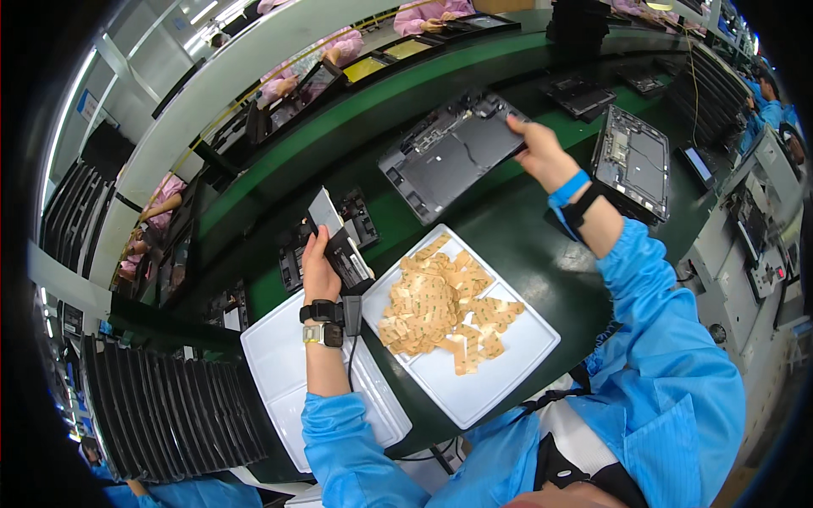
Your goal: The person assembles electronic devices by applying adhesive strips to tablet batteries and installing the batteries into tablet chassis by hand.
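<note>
Fingers clamped, your right hand (pixel 542 155) held the black shell (pixel 453 157) by its edge over the bench (pixel 542 275), your left hand (pixel 320 273) the flat pack (pixel 345 256) beside the tray (pixel 508 372), seemingly to clear the tan stickers (pixel 428 300)

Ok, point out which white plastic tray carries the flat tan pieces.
The white rectangular plastic tray at centre: flat tan pieces lie heaped on it; the white plastic tray at left shows none.

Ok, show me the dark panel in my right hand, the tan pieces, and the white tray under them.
Dark panel (pixel 449 161), head view: middle of its face.
Tan pieces (pixel 426 296), head view: middle of the heap.
White tray (pixel 513 361), head view: bare surface.
</note>
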The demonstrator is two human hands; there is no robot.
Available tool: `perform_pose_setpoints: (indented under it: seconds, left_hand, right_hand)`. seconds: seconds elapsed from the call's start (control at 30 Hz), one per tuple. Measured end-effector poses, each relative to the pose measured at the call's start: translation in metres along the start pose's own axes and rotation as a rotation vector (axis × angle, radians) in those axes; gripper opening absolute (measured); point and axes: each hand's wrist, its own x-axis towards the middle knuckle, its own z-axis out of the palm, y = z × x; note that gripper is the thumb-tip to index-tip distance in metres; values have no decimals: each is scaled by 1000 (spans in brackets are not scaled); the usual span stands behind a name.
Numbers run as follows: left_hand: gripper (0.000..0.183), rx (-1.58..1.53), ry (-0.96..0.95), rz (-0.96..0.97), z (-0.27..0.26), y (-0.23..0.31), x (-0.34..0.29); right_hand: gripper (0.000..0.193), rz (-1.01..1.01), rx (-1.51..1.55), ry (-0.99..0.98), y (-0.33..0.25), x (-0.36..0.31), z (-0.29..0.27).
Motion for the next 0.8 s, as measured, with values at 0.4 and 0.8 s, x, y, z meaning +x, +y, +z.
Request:
perform_pose_setpoints:
  seconds: [0.4,0.8]
  left_hand:
    - [21,97,-39,71,20,9,-8]
    - [33,296,-102,165,91,8,-37]
  right_hand:
    - [35,-863,-1044,-294,77,5,19]
    - [24,-184,-292,-732,79,-115,89]
